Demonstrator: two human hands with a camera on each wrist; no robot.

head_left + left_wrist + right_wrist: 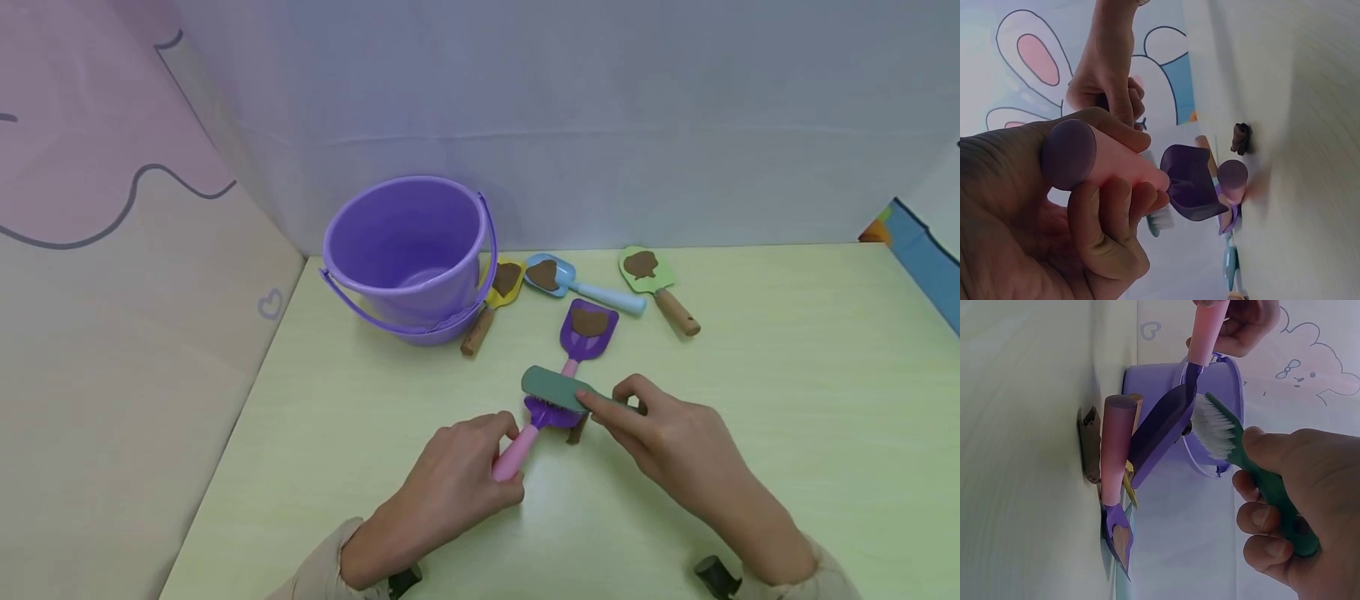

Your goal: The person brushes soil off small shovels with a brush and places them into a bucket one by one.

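My left hand [459,468] grips the pink handle of a small purple toy shovel [516,454], holding it tilted above the table. In my right hand [678,433] is a green brush [1272,494], its white bristles [1211,428] against or very close to the shovel's blade [1163,428]. A small dark bit shows at the blade's edge by the bristles in the right wrist view. Beneath, a brown rolled piece [1090,447] lies on the table. Another purple shovel [588,343] with a pink handle lies just beyond, a brown patch on its blade.
A purple bucket [408,312] stands at the back left, its handle hanging down. Beside it lie a yellow shovel [512,293], a blue shovel [607,297] and a green shovel [660,279], each with a brown patch. A curtain-like wall [600,167] borders the table's back edge.
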